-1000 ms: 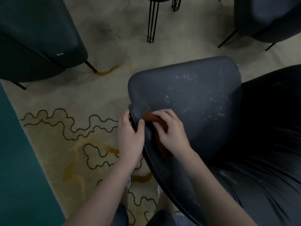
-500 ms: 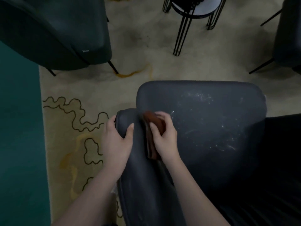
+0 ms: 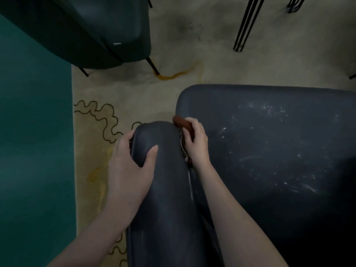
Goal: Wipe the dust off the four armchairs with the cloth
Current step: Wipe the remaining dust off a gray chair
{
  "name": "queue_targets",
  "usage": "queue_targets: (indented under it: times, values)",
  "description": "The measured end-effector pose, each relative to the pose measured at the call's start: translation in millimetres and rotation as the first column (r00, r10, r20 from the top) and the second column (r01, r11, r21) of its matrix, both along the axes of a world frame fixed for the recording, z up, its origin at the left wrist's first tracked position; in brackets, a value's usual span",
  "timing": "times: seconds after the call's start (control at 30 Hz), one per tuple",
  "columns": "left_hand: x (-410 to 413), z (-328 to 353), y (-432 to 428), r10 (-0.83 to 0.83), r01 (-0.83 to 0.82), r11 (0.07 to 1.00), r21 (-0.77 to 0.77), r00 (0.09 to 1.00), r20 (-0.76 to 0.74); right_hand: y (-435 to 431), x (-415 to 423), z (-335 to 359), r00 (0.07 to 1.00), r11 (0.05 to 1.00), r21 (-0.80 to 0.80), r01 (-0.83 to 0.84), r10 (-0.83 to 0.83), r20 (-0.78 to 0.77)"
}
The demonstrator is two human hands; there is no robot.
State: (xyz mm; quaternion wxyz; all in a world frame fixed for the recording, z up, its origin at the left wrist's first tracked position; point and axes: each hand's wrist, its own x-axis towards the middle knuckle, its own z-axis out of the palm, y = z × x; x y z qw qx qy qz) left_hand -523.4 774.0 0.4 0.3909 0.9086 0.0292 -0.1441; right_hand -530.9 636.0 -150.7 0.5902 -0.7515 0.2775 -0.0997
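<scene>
A dark grey armchair [image 3: 269, 151] fills the lower right, its seat flecked with white dust. My left hand [image 3: 131, 166] grips the rounded front end of its armrest [image 3: 163, 199], thumb on top and fingers curled round the outer side. My right hand [image 3: 196, 143] holds a folded brown cloth [image 3: 181, 122] and presses it into the gap between the armrest and the seat. Only the cloth's front end and a thin edge below the hand show.
A second dark armchair [image 3: 92, 29] stands at the upper left on thin black legs. Black wire legs of a side table [image 3: 244, 26] rise at the upper right. A beige rug [image 3: 173, 39] with dark squiggles lies beneath, and teal floor [image 3: 34, 141] runs along the left.
The view has closed in on the armrest. My right hand has slid the cloth forward along the gap toward the armrest's front end. My left hand keeps its grip on the armrest.
</scene>
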Motion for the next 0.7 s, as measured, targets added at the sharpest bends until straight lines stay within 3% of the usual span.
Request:
queue_targets:
  times: [0.37, 0.7]
  values:
    - [-1.7, -4.4, 1.9, 0.010, -0.010, 1.000, 0.003, 0.999, 0.030, 4.1, -12.3, -90.4, 0.968, 0.990, 0.084, -0.117, 0.133, -0.213]
    - [-1.4, -9.3, 3.5, -0.004, 0.002, 1.000, 0.030, 0.996, 0.084, 18.0, -26.8, -111.6, 0.966, 0.992, 0.056, -0.111, 0.121, -0.227]
